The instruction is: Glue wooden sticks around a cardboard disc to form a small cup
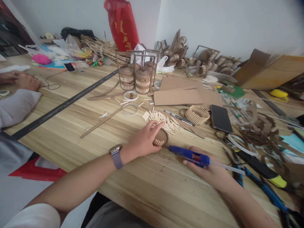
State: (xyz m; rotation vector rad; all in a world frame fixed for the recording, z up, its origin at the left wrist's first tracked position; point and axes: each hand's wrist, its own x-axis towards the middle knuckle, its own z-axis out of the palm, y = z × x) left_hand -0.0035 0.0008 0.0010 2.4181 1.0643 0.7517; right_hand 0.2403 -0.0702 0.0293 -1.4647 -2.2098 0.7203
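Observation:
My left hand (146,138) is curled round a small round cardboard base (161,137) with short wooden sticks standing along its rim. Thumb and fingers grip it from the left side. In my right hand (209,167) lies a blue hot glue gun (190,155), a clear glue stick (229,167) poking out of its back end. The gun's nozzle points left and reaches the near edge of the base. Just beyond my left hand is a pile of short wooden sticks (163,122). A finished-looking ring of sticks (197,114) stands farther right.
Lidded stick baskets in frames (143,79) stand behind, near cardboard sheets (179,97). A phone (221,118), cutters (263,190), a utility knife (261,167) and brown strip scraps (256,129) crowd the right. Another person's hands (28,81) are at far left.

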